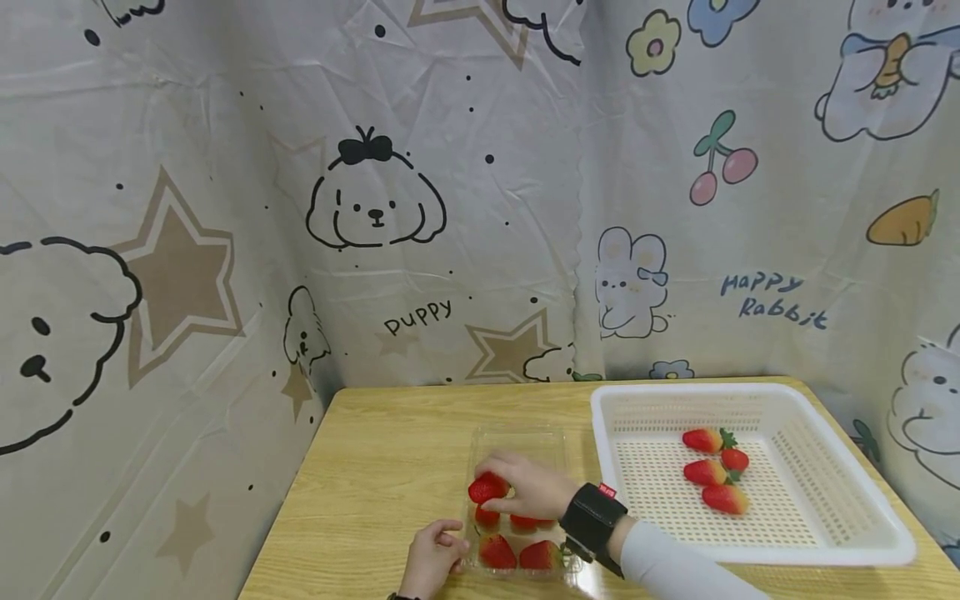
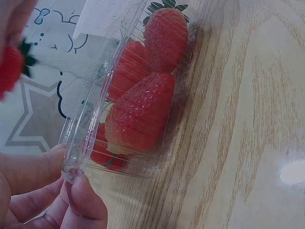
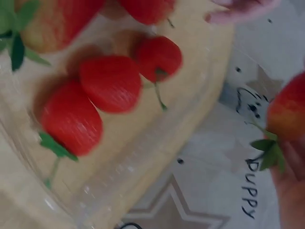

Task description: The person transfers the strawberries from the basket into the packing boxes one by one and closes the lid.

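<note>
My right hand (image 1: 536, 487) holds a red strawberry (image 1: 487, 487) over a clear plastic box (image 1: 525, 437) on the table. Green leaves show on this strawberry (image 3: 293, 112) in the right wrist view. Beneath it, several strawberries lie in the box, including a large one (image 2: 143, 112) and one with its stem at the corner (image 3: 71, 119). My left hand (image 1: 431, 554) is at the box's near left corner. In the left wrist view, that hand's thumb and fingers (image 2: 83, 198) pinch the box's rim.
A white perforated basket (image 1: 750, 554) stands to the right of the box, with several strawberries (image 1: 725, 500) on its floor. Both rest on a wood-grain table (image 1: 375, 450). A printed curtain (image 1: 480, 208) hangs behind and to the left.
</note>
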Available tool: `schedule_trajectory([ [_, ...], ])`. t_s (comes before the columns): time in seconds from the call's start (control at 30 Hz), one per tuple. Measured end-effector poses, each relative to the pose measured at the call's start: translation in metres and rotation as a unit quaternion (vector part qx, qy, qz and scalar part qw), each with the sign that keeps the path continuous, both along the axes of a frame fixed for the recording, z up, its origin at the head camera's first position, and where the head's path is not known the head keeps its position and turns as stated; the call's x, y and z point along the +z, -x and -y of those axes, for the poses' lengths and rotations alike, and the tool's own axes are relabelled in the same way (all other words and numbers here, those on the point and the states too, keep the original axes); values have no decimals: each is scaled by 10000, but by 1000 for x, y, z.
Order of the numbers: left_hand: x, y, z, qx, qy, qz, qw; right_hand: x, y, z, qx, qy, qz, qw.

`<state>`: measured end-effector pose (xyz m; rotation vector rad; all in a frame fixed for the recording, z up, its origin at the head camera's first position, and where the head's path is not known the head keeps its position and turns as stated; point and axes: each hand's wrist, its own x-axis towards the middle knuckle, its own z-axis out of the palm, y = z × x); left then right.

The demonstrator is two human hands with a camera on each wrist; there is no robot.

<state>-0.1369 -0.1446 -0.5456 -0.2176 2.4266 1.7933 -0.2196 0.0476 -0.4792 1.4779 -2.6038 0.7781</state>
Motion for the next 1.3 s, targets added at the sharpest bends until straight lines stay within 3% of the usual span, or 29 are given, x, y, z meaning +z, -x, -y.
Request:
schedule_trajectory([
  [0.1, 0, 0, 0, 7, -12, -39, 10000, -9, -3, 4, -25, -607, 227, 9979],
  [0.2, 0, -1, 0, -12, -90, -156, 9998, -21, -5, 6, -52, -1157, 179, 9931],
  [0.47, 1, -1, -1, 13, -112, -17, 9999, -46, -8, 4, -160, -1916, 843, 9777],
  [0.7, 1, -1, -1, 28, -112, -99, 9999, -54, -9, 3, -294, -2116, 1170, 9699],
  [0.97, 1, 0, -1, 41, -114, -98, 9999, -61, -10, 5, -329, -2316, 1101, 9660],
  [1.13, 2, 0, -2, 71, -51, 84, 9999, -61, -10, 4, -220, -2192, 1223, 9677],
  [1.3, 3, -1, -1, 81, -74, 106, 9999, -52, -12, 0, -103, -1851, 1092, 9766],
])
